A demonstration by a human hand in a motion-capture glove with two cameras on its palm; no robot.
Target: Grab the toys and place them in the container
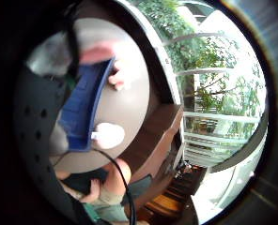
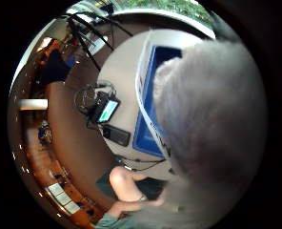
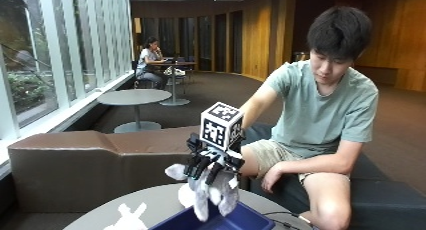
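Note:
My gloved right hand [image 3: 210,165] hangs above the blue container [image 3: 229,221] with its fingers curled round a grey and white plush toy [image 3: 208,192], whose lower end dangles just over the container's rim. The same grey plush [image 2: 212,114] fills much of the thumb side palm view, beside the blue container [image 2: 153,109]. On the round grey table [image 3: 150,205] lies a white plush toy [image 3: 128,217], left of the container. In the little finger side palm view the container [image 1: 85,110] lies on the table with a white toy [image 1: 110,135] and a pinkish toy [image 1: 118,78] beside it.
A phone on a small stand [image 2: 106,109] and a dark flat device [image 2: 116,135] lie on the table near the container. A brown bench [image 3: 86,160] runs behind the table. The person's bare left hand [image 3: 271,179] rests on their knee.

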